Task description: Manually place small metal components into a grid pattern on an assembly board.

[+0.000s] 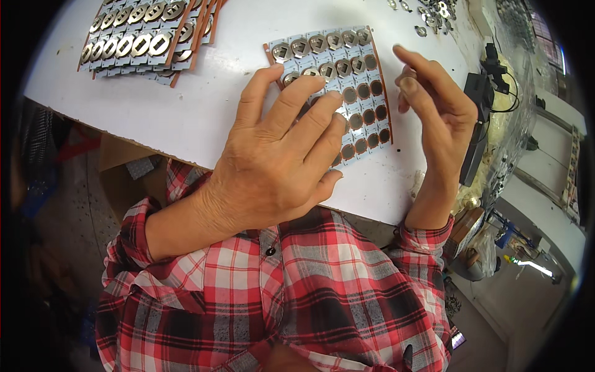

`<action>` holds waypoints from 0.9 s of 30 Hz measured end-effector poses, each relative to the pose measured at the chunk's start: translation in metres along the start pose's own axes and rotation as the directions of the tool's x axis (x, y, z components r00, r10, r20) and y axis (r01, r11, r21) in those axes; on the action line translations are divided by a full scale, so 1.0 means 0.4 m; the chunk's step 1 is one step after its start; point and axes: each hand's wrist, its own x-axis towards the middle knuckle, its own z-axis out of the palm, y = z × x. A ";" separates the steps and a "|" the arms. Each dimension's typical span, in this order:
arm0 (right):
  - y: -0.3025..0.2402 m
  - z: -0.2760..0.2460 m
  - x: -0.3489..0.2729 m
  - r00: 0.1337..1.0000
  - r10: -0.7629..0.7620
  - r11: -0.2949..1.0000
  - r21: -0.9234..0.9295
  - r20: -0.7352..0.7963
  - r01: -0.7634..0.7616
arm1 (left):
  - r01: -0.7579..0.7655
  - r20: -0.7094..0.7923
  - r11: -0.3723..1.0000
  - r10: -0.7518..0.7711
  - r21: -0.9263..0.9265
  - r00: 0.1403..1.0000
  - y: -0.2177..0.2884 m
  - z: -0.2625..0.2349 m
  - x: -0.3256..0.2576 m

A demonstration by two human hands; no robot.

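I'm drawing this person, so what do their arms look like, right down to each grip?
The left sleeve and right sleeve are plaid: red, black, grey and white. Both stop partway, leaving the left forearm and right forearm bare. The left grip and right grip are bare human hands, with no gloves, rings or cables on them that I can see.

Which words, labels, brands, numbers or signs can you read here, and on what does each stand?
None can be read.
Circuit-board panel, partly covered by the left hand: any marking too small.
Stacked panels: any marking too small.
Black box: nothing legible.
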 end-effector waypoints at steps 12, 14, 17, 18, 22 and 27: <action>0.008 0.012 0.030 0.980 0.105 0.991 -0.099 0.172 -0.089 | -0.007 -0.020 1.000 0.006 -0.013 1.000 -0.002 0.004 -0.004; 0.004 0.009 0.037 0.977 0.135 0.989 -0.074 0.166 -0.124 | -0.019 -0.019 1.000 0.018 -0.023 1.000 -0.004 0.003 -0.002; -0.006 0.007 0.048 0.954 0.218 0.963 -0.203 0.206 -0.177 | -0.012 -0.023 0.999 0.011 -0.043 1.000 -0.003 0.003 -0.002; -0.001 0.018 0.047 0.972 0.197 0.974 -0.139 0.129 -0.179 | -0.010 -0.024 0.999 0.009 -0.042 1.000 -0.003 0.004 -0.003; 0.008 0.002 0.044 0.979 0.167 0.985 -0.055 0.116 -0.161 | -0.011 -0.035 0.999 0.009 -0.048 0.999 -0.003 0.011 -0.004; 0.016 -0.015 0.054 0.962 0.162 0.983 -0.123 0.219 -0.138 | -0.017 -0.036 0.998 0.015 -0.054 0.999 -0.003 0.009 -0.003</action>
